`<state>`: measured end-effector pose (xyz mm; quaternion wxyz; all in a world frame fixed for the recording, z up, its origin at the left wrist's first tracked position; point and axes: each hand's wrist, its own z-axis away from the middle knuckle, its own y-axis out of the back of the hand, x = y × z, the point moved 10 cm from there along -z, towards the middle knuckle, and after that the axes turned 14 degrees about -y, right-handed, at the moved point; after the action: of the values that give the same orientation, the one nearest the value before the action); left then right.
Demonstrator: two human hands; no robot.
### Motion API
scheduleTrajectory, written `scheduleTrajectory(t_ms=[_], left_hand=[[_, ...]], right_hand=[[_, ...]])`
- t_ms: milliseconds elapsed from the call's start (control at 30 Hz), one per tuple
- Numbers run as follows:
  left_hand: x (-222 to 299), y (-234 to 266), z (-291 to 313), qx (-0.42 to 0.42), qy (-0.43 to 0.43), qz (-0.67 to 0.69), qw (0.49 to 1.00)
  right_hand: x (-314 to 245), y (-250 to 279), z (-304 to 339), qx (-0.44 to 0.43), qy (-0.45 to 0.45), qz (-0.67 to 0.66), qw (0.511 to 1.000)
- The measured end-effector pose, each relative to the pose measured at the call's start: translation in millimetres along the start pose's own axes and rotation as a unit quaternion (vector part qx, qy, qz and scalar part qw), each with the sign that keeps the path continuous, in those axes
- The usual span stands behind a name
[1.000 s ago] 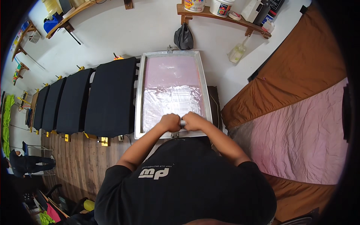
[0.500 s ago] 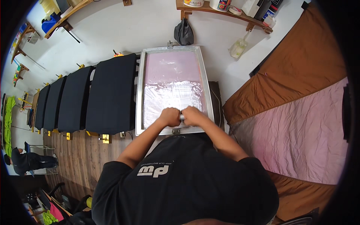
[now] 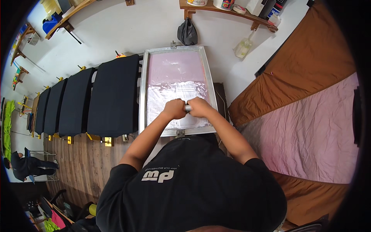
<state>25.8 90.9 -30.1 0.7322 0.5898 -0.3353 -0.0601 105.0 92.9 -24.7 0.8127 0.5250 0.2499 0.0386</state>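
A screen printing frame (image 3: 143,92) with a silvery metal rim lies in front of me. Its mesh (image 3: 176,66) is pinkish at the far end and glossy, whitish and creased across the nearer part. Over that near part my left hand (image 3: 176,108) and my right hand (image 3: 197,107) are side by side, both closed in fists. Between them shows the short grey handle of what looks like a squeegee (image 3: 188,108); the remainder of it is hidden by the hands. Metal clamps (image 3: 180,133) grip the frame's near and far edges.
Several black fabric-covered boards (image 3: 113,94) stand in a row to the left. Shelves with containers (image 3: 228,11) and a dark bag (image 3: 188,33) hang on the wall. Brown and pink cloth (image 3: 301,127) spreads at right. Another person (image 3: 29,165) is at far left.
Both fists, with the grey handle between them, have moved away from my body over the mesh. A smoother whitish patch now shows on the near side of them.
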Motion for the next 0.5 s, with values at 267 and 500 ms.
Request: scheduleTrajectory(t_ms=[267, 500], left_hand=[[30, -53, 57, 0.11, -0.047, -0.033, 0.992], [12, -43, 40, -0.075, 0.021, 0.027, 0.997]], right_hand=[[-7, -57, 54, 0.125, 0.036, -0.019, 0.991], [-3, -43, 27, -0.036, 0.025, -0.015, 0.999]])
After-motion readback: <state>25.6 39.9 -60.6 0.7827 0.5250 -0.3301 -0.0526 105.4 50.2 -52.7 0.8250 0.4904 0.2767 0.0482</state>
